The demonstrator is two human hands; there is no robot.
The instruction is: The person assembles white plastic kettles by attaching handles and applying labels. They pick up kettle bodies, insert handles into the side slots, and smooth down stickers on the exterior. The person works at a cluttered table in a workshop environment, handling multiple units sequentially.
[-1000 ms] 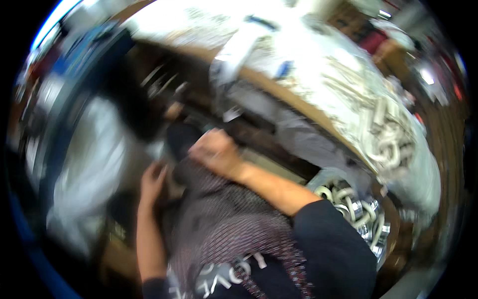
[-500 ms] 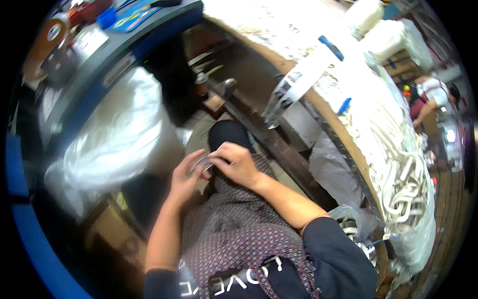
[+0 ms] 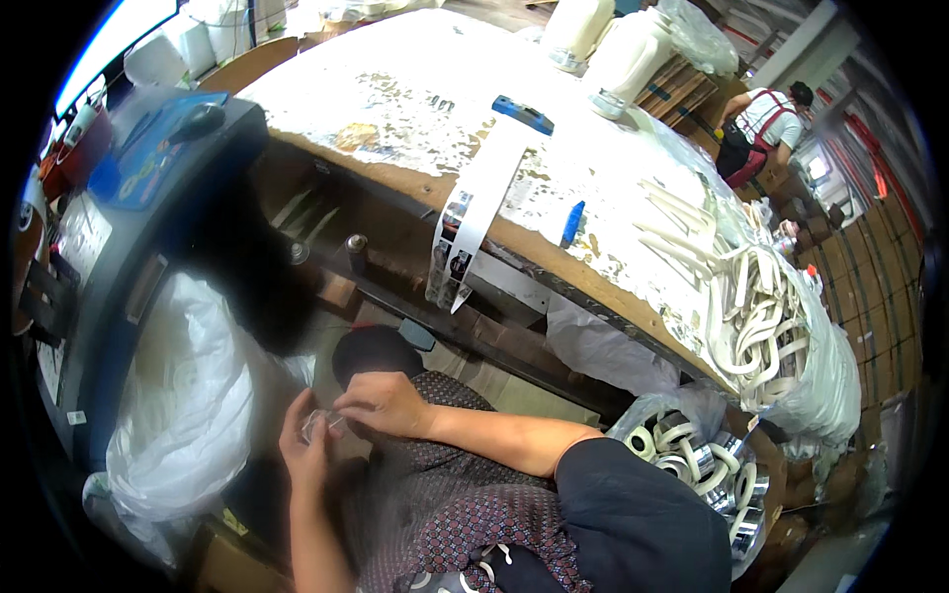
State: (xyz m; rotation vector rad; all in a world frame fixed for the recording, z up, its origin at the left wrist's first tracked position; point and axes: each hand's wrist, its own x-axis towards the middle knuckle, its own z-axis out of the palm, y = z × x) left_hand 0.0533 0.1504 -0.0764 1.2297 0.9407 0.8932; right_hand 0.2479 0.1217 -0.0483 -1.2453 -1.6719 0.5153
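Note:
Both hands meet above my patterned apron (image 3: 465, 529), left of the picture's middle. In the curled fingers of my left hand (image 3: 301, 447) is a small clear, shiny piece (image 3: 318, 427), thin and seemingly curved; its kind is too small to make out. My right hand (image 3: 384, 403) has its thumb and fingers pinched together at the piece's right edge. What lies between those right fingertips is partly hidden.
A white plastic bag (image 3: 178, 405) stands left. Ahead is a white-topped worktable (image 3: 386, 99) bearing a sticker strip (image 3: 484, 188), blue marker (image 3: 572, 224) and white loops (image 3: 761, 306). Banded rings (image 3: 707, 469) fill a bag at right. A person (image 3: 766, 128) bends far right.
The view has swung, so table and person sit further left, and more of the ring bag shows. My hands appear lower and further left, still together at the clear piece.

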